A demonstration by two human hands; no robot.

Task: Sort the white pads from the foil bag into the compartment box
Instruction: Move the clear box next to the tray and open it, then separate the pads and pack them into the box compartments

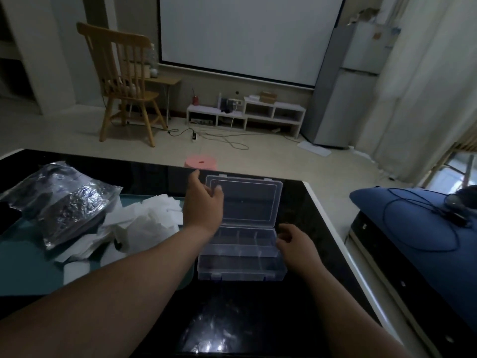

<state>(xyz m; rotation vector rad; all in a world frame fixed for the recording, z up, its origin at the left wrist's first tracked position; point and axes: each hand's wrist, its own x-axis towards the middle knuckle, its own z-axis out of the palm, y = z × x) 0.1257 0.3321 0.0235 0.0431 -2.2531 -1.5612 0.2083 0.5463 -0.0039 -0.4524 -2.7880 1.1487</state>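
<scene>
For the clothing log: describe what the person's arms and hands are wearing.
Nothing shows on either. The left hand and right hand are ungloved, with no rings or watch visible, and both forearms are bare to the frame edge.

A home living room: wooden chair (124, 81), projector screen (245, 37), fridge (353, 81), low white shelf (245, 115)

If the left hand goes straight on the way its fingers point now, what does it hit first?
Most likely the open lid of the clear compartment box: the left hand points at its left edge, touching or just short of it; depth is unclear.
</scene>
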